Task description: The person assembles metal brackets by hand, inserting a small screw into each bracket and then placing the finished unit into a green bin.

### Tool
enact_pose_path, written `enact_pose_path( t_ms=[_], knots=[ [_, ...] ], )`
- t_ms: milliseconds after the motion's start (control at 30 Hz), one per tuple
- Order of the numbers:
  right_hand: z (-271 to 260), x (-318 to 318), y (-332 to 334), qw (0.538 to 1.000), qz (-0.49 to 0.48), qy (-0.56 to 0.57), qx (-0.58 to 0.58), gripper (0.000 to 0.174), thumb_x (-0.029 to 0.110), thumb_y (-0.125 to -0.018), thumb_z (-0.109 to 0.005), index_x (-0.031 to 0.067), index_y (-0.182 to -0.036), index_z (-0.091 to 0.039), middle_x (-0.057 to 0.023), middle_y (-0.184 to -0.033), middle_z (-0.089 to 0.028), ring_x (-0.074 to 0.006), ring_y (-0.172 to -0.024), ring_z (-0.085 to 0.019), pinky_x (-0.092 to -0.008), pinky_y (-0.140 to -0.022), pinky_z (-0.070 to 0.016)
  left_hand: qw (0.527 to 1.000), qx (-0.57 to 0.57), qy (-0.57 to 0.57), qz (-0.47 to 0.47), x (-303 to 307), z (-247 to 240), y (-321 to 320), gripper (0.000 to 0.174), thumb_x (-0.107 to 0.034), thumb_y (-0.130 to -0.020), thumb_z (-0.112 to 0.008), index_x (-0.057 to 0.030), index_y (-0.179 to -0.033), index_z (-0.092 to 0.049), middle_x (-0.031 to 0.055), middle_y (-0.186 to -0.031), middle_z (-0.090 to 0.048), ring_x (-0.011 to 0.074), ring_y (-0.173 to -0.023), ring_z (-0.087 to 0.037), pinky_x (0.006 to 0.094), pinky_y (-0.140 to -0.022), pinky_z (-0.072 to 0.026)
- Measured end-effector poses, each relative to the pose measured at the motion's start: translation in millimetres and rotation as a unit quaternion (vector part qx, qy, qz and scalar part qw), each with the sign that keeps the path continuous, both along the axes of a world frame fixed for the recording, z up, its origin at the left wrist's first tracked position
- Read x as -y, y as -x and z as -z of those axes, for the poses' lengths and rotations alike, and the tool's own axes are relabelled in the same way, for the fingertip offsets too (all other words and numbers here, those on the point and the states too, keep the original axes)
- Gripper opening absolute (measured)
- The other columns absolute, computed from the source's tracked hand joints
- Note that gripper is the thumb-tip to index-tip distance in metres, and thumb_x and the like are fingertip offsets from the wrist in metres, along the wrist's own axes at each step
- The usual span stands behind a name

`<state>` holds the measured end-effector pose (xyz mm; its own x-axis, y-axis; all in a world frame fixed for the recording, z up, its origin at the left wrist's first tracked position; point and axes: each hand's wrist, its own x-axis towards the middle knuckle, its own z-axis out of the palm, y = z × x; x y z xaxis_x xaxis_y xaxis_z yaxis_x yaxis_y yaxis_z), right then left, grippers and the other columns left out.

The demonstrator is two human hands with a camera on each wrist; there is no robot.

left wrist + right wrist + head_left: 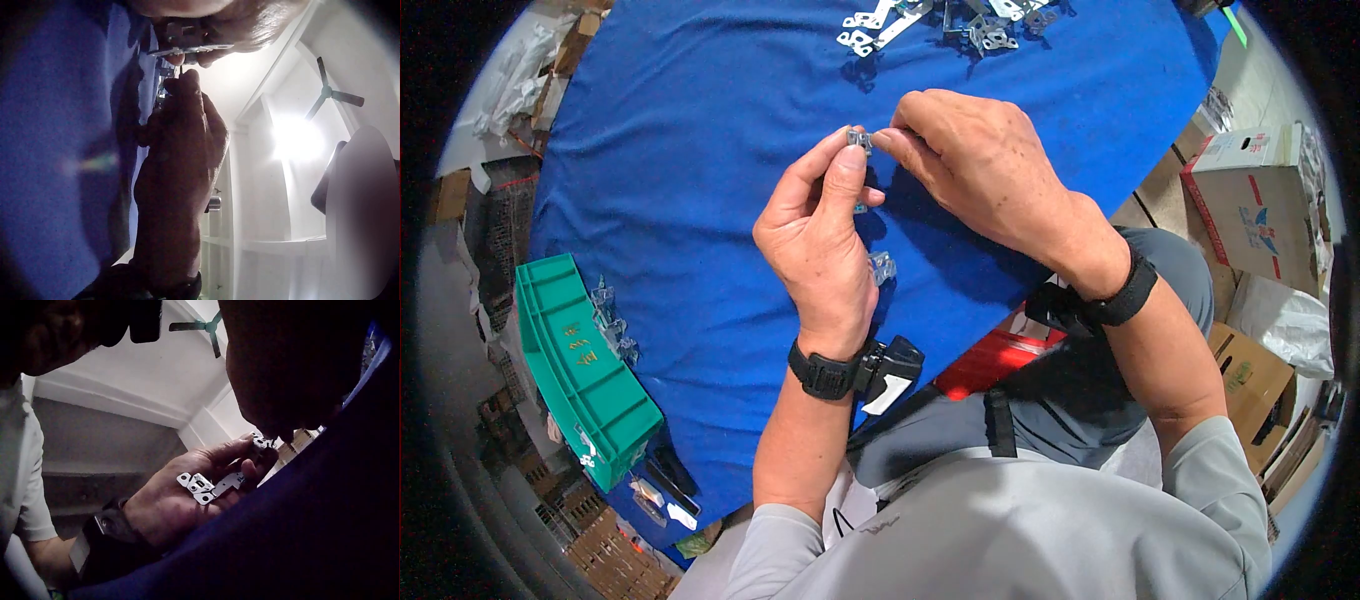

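Note:
In the head view my left hand (820,230) holds a slim metal bracket (860,140) upright, its top end pinched between thumb and fingertips. The right wrist view shows the bracket's holed plate (199,489) lying along the palm of the left hand (178,487). At the top end, my right hand (990,150) has thumb and forefinger brought together, close against the metal. A tiny, dark pin-like piece (181,70) shows at the right hand's (181,137) fingertips in the left wrist view.
Several metal brackets (990,30) lie on the blue cloth (700,130) at the far side. A green tray (590,350) with small brass-coloured pieces stands at left, more metal parts (612,320) beside it. Cartons (1250,190) stand on the floor at right.

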<state>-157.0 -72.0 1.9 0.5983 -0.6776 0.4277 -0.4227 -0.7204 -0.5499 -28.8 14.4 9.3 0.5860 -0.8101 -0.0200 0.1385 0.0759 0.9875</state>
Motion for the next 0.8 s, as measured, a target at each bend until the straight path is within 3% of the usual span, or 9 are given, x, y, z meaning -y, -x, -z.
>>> enact_pose_path(
  t_ms=[167, 267, 467, 700, 800],
  knots=[
    [1.3, 0.5, -0.6, 0.999, -0.011, 0.005, 0.053, 0.023, 0.024, -0.090, -0.064, 0.0045, -0.082, -0.055, -0.0149, -0.072, -0.060, -0.0357, -0.067, -0.063, -0.0457, -0.057, -0.0498, 1.000, -0.010, 0.016, 0.006, 0.3, 2.8, -0.6, 0.019, -0.004, -0.090, -0.069, 0.0036, -0.108, -0.070, 0.0086, -0.093, -0.071, 0.0085, -0.070, -0.062, 0.0205, -0.061, -0.0520],
    [0.1, 0.5, 1.5, 1.000, -0.010, 0.015, 0.008, 0.023, 0.024, -0.090, -0.064, 0.0045, -0.082, -0.055, -0.0148, -0.073, -0.061, -0.0358, -0.067, -0.063, -0.0455, -0.056, -0.0497, 1.000, -0.012, 0.008, -0.003, 0.0, 1.4, -0.5, 0.019, -0.004, -0.090, -0.069, 0.0039, -0.108, -0.070, 0.0088, -0.093, -0.071, 0.0088, -0.070, -0.062, 0.0208, -0.061, -0.0520],
    [-1.4, 0.5, 0.3, 0.999, -0.010, 0.003, 0.048, 0.026, 0.026, -0.091, -0.064, 0.0051, -0.079, -0.054, -0.0149, -0.071, -0.061, -0.0355, -0.067, -0.063, -0.0456, -0.056, -0.0493, 1.000, -0.008, 0.001, -0.005, 0.3, 0.5, 0.3, 0.019, -0.003, -0.090, -0.069, 0.0043, -0.108, -0.070, 0.0094, -0.094, -0.071, 0.0091, -0.071, -0.063, 0.0213, -0.061, -0.0526],
    [0.7, 0.7, -0.5, 1.000, 0.001, 0.001, 0.013, 0.025, 0.025, -0.090, -0.065, 0.0053, -0.079, -0.054, -0.0151, -0.072, -0.060, -0.0361, -0.067, -0.063, -0.0460, -0.056, -0.0494, 1.000, -0.009, 0.008, -0.007, 0.4, 2.0, 0.2, 0.019, -0.003, -0.091, -0.068, 0.0043, -0.108, -0.070, 0.0100, -0.095, -0.072, 0.0094, -0.073, -0.063, 0.0214, -0.062, -0.0531],
    [0.2, -0.2, -0.7, 0.998, -0.005, 0.005, 0.063, 0.026, 0.026, -0.090, -0.065, 0.0056, -0.078, -0.054, -0.0150, -0.070, -0.060, -0.0362, -0.066, -0.063, -0.0461, -0.055, -0.0494, 1.000, -0.010, 0.015, -0.009, 1.2, 2.5, 0.8, 0.019, -0.003, -0.091, -0.068, 0.0044, -0.108, -0.070, 0.0103, -0.096, -0.072, 0.0095, -0.073, -0.064, 0.0216, -0.062, -0.0533]
  ],
)
